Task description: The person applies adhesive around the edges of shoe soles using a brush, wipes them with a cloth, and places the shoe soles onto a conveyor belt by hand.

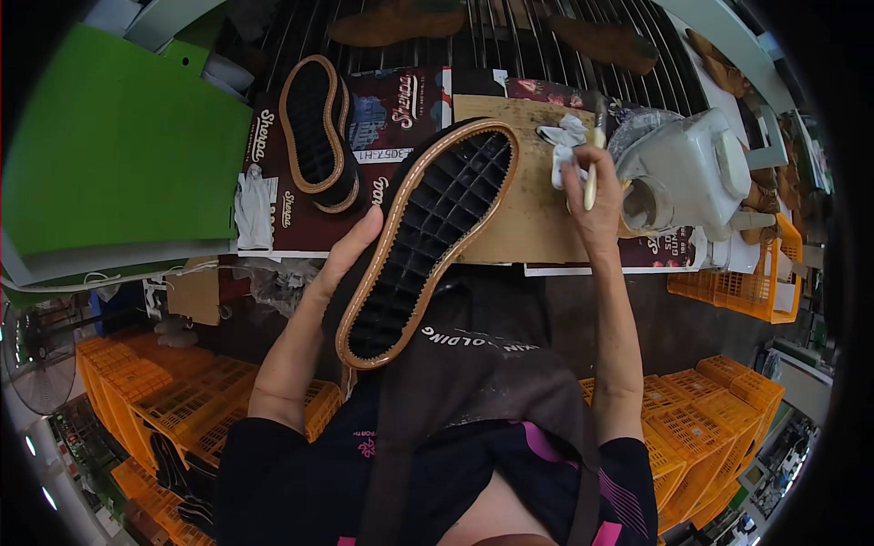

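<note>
My left hand (350, 250) is closed on the side of a shoe sole (428, 241). It is black, with a gridded hollow inside and a tan stitched rim, and is held tilted above the table edge with the hollow towards me. My right hand (596, 214) is closed around a brush with a cream handle (591, 185); its bristles are not clear to see. Crumpled white cloth (566, 135) lies by those fingers. Just right of that hand is a translucent plastic jug (687, 173) with a round opening (645, 202). A second sole (312, 127) rests on the table at the left.
A stained cardboard sheet (523, 232) and printed maroon card (378, 114) cover the table. Behind is a metal roller rack (510, 45) with brown shoe parts (396, 25). A green panel (118, 146) stands left. Orange crates (701, 428) are stacked on both sides below.
</note>
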A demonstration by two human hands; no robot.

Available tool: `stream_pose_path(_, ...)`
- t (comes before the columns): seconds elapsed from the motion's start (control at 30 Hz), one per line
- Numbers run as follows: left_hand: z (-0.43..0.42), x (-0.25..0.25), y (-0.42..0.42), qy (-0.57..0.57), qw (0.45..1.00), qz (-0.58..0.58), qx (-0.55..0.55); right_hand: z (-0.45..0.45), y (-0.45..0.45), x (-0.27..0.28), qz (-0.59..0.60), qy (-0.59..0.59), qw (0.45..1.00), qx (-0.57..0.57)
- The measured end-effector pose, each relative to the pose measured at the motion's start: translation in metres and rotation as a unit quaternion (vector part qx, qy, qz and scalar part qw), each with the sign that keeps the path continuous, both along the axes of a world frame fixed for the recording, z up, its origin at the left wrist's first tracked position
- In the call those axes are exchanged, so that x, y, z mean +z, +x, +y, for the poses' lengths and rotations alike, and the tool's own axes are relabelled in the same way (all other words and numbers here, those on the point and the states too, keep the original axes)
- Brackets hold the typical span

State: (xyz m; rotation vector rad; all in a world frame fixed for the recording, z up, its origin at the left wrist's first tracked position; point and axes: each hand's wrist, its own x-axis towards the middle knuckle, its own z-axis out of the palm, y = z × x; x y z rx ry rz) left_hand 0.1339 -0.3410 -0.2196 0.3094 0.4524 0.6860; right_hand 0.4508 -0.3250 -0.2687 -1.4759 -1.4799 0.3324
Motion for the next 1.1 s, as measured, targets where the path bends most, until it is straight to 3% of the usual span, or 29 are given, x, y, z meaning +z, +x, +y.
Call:
stream_pose_path(0.17,0.004,0.006,0.010,-0.020,0.999,-0.019,-0.040,0.020,-0.012,0.056,0.128,0.116,0.983,0.059)
stream_pose_path(0.23,0.004,0.008,0.013,-0.030,0.998,-0.017,-0.051,0.021,-0.017,0.078,0.167,0.068,0.976,0.122)
stream_pose_path(0.4,0.003,0.016,0.021,-0.041,0.997,0.037,-0.060,0.019,-0.041,0.115,0.095,0.069,0.938,0.327)
stream_pose_path(0.7,0.003,0.014,0.023,-0.065,0.994,0.064,-0.059,0.016,-0.048,0.101,0.013,0.033,0.966,0.256)
stream_pose_path(0.83,0.003,0.015,0.022,-0.055,0.995,0.066,-0.048,0.016,-0.038,0.099,0.017,0.046,0.978,0.204)
stream_pose_path(0.9,0.004,0.010,0.020,-0.039,0.997,0.035,-0.051,0.016,-0.037,0.094,0.083,0.041,0.981,0.170)
stream_pose_path(1.1,0.004,0.011,0.022,-0.038,0.997,0.029,-0.063,0.011,-0.049,0.097,0.016,0.052,0.985,0.166)
